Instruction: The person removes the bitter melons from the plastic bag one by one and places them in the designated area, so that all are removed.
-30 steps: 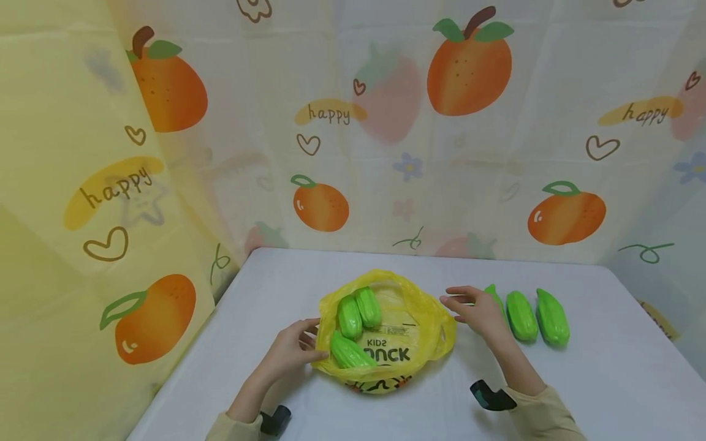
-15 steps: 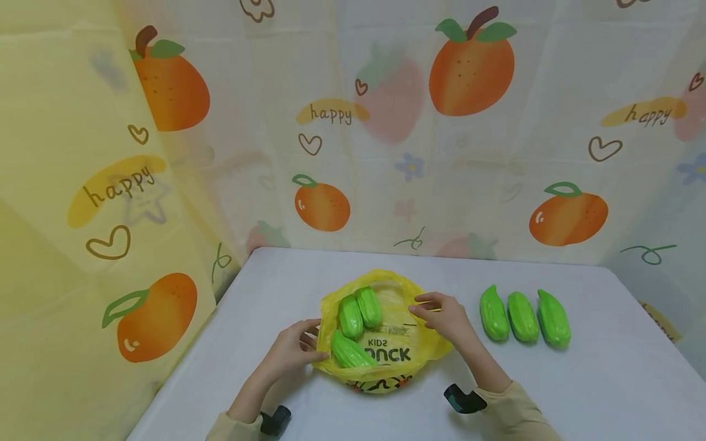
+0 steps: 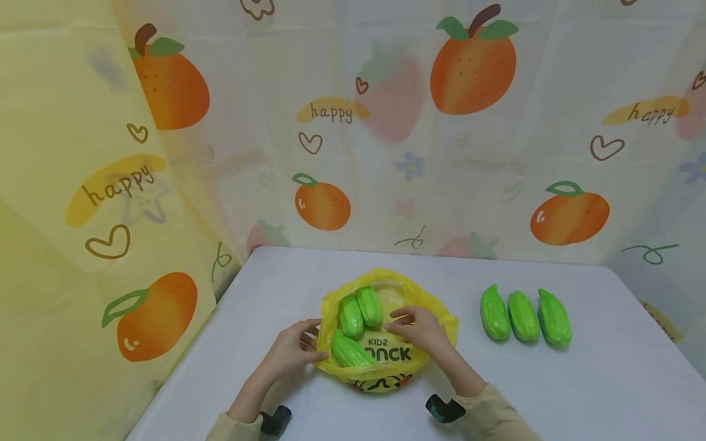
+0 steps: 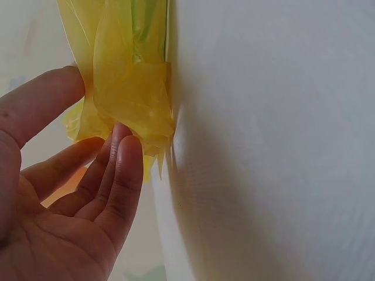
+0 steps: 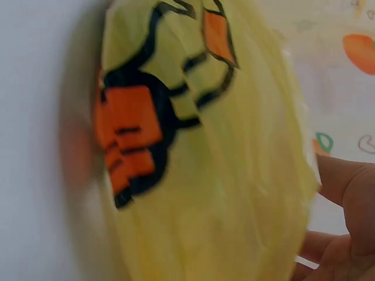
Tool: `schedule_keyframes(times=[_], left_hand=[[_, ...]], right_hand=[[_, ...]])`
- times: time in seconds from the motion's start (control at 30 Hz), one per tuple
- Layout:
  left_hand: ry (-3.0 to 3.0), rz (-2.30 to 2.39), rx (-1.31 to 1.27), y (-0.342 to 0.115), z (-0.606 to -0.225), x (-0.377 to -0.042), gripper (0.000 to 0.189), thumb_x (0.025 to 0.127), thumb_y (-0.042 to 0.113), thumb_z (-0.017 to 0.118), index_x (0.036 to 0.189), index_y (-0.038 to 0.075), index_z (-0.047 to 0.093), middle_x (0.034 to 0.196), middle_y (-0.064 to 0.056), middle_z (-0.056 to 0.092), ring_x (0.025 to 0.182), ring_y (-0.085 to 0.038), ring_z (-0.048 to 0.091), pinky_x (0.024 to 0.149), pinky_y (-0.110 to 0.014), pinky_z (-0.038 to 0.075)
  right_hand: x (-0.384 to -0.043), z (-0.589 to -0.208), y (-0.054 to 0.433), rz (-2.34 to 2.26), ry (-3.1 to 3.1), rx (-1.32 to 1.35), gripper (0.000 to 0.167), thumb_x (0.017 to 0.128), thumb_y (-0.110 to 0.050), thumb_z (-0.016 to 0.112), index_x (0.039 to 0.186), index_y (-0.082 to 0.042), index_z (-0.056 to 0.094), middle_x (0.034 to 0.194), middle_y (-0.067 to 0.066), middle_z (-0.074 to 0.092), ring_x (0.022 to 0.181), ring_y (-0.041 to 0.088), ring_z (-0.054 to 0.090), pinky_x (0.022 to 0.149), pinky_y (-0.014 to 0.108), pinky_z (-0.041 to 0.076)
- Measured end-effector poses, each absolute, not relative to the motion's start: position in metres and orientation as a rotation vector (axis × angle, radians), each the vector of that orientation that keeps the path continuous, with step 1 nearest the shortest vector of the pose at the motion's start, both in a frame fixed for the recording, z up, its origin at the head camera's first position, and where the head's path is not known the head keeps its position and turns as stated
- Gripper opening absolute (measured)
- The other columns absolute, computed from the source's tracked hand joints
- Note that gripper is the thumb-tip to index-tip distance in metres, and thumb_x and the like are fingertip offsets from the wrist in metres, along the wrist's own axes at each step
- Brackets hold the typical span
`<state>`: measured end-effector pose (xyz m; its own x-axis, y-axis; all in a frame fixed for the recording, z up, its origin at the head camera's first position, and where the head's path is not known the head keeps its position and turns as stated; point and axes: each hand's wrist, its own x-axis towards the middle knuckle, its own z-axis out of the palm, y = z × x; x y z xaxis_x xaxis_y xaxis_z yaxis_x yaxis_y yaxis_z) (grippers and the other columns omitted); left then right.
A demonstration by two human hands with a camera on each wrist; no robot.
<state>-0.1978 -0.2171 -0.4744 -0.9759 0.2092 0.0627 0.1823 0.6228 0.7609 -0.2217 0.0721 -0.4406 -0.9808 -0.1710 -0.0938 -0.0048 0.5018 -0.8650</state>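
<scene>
A yellow plastic bag with dark lettering lies on the table, its mouth spread wide. Inside, on its left side, are three bright green, ridged, vegetable-like pieces. My left hand touches the bag's left side; in the left wrist view its thumb and fingers are loosely bent against the yellow plastic, not clearly pinching it. Over the right part of the bag's mouth is my right hand, its fingers loosely bent and holding nothing visible. In the right wrist view the bag's printed side hides most of that hand.
Three more green ridged pieces lie in a row on the white table, right of the bag. A fruit-printed cloth hangs behind the table and along both sides.
My right hand has moved left, from beside the row of green pieces to over the bag's mouth. All three pieces in the row now show fully. My left hand has stayed in place.
</scene>
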Motion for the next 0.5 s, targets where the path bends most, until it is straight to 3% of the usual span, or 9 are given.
schedule_keyframes(times=[0.5], left_hand=[[2.802, 1.307, 0.345, -0.218, -0.477, -0.198, 0.070, 0.068, 0.018, 0.085, 0.130, 0.007, 0.055, 0.102, -0.005, 0.064, 0.080, -0.012, 0.060, 0.067, -0.022, 0.051]], right_hand=[[-0.211, -0.459, 0.055, -1.456, 2.374, -0.318, 0.043, 0.081, -0.030, 0.074, 0.113, -0.003, 0.065, 0.098, 0.010, 0.068, 0.081, 0.019, 0.065, 0.067, 0.034, 0.056]])
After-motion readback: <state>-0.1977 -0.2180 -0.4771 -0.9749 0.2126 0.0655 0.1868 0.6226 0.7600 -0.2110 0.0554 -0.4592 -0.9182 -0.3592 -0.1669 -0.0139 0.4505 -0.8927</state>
